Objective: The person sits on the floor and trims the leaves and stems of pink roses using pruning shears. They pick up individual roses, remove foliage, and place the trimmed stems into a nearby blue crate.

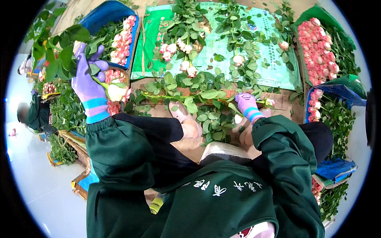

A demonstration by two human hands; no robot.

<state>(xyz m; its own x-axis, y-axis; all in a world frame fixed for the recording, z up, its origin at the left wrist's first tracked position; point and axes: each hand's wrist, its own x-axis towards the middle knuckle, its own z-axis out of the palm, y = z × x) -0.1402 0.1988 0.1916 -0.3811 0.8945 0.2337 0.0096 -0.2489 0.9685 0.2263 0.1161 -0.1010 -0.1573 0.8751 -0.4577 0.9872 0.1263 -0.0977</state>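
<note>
My left hand (89, 67), in a purple glove with a striped cuff, is raised at the upper left, holding a leafy rose stem; a cream-and-pink rose (116, 92) hangs just below the palm. At the centre right my right hand (246, 104), gloved alike, is closed around another long rose stem (178, 97), its pale bloom (269, 102) sticking out to the right. That stem lies crosswise over my feet. Beyond it, several pink-and-white roses (192, 71) lie with their leafy stems on a green printed sheet (268, 70).
A blue-lined box of roses (137, 38) stands at the upper left, a green-lined one (297, 53) at the upper right and a blue-lined one (307, 110) below that. Loose leaves (215, 126) lie between my feet. Another person (35, 110) sits at the far left.
</note>
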